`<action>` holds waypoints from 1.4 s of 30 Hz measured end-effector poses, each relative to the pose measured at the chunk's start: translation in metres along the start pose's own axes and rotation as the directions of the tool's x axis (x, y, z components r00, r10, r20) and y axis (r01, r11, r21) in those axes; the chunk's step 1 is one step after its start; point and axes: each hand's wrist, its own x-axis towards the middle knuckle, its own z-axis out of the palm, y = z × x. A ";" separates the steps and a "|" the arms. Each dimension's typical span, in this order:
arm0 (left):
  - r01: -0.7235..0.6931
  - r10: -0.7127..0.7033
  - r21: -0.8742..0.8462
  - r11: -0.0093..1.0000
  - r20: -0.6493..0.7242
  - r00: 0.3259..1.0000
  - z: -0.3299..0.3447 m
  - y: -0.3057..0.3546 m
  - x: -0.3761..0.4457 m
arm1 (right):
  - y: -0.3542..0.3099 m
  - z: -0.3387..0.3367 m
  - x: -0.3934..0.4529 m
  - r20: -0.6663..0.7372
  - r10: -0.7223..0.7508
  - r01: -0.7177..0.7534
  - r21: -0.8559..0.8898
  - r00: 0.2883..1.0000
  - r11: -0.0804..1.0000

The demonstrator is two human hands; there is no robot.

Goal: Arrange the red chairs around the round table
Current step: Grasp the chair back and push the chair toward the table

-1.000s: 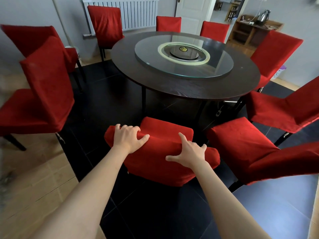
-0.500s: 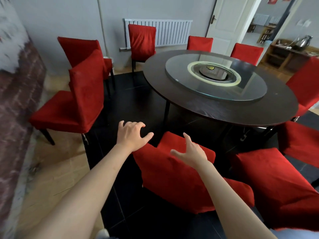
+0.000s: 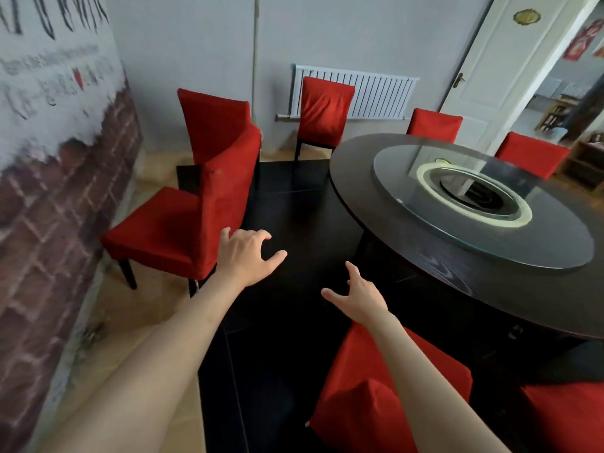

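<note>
The person is standing at the near side of the round bench [image 3: 408, 230], both arms stretching out in front. The left hand [image 3: 243, 256] is hanging released over the dark floor tiles [image 3: 294, 197], fingers spread and loosely bent, grasping nothing. The right hand [image 3: 358, 294] is likewise released, fingers splayed in the air, touching nothing. Just under the right forearm a red chair [image 3: 359, 397] is sitting close by the bench's edge. Off to the left, a second chair [image 3: 183, 220] is standing well apart from the bench, near the brick-patterned wall [image 3: 49, 223], its seat pointing toward that wall. A third chair [image 3: 212, 122] is waiting right behind it. Another chair [image 3: 325, 109] is standing in front of the white radiator [image 3: 376, 93], apart from the bench. Two more chairs [image 3: 433, 124] are showing their backs along the bench's far edge, near the white door [image 3: 496, 76]. A glass turntable [image 3: 490, 240] is lying on the bench top.
</note>
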 end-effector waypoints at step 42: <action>0.151 -0.161 0.159 0.976 0.054 0.985 0.114 -0.208 0.462 | -0.207 0.011 0.560 0.191 -0.207 0.223 -0.068 0.960 0.972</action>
